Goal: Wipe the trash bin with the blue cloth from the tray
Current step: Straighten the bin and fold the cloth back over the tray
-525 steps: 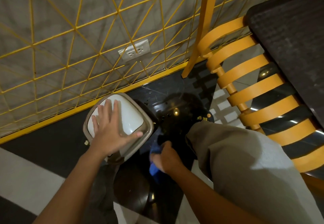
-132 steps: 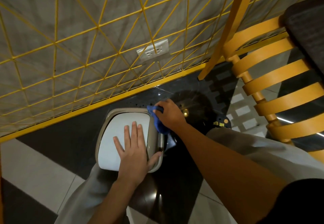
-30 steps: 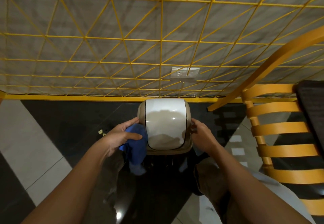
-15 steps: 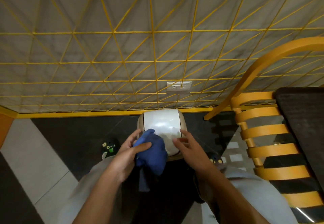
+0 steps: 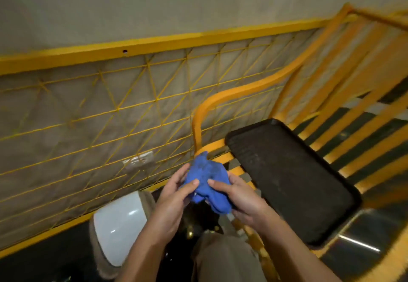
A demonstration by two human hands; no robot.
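Fingers (image 5: 194, 182) of both hands pinch the bunched blue cloth (image 5: 207, 179) in mid-air, above the trash bin (image 5: 117, 222).
Soft and light, it likely regrips anywhere; the black tray (image 5: 287, 182) sits just right, on the yellow chair (image 5: 364, 131).

I count one blue cloth (image 5: 207, 179), bunched between my two hands, left (image 5: 171, 202) and right (image 5: 241, 200). There is one trash bin (image 5: 117, 226), one black tray (image 5: 287, 178), one yellow slatted chair (image 5: 344, 96) and one wall socket (image 5: 139, 160).
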